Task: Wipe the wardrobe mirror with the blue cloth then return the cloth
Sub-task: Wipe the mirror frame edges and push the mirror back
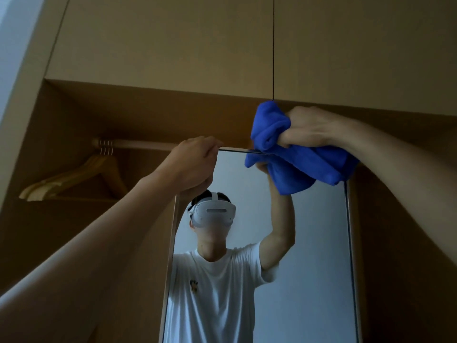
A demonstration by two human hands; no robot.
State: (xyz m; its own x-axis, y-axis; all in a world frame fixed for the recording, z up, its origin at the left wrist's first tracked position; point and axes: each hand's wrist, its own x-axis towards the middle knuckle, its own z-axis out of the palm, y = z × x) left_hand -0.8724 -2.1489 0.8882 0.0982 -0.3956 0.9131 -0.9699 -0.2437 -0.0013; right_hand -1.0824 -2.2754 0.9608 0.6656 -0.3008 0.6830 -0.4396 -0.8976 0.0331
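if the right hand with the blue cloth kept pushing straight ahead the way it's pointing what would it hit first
Probably the mirror's top edge: the right hand presses the blue cloth there, so cloth meets glass first. Depth is unclear; the wardrobe panel sits just above.

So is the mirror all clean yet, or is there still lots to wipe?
Not yet. The picture can't show any part already clean. In hand: the right hand grips the bunched blue cloth at the top edge of the mirror, while the left hand holds the top left corner. Left: the glass below looks unwiped so far, and the cloth must go back afterwards.
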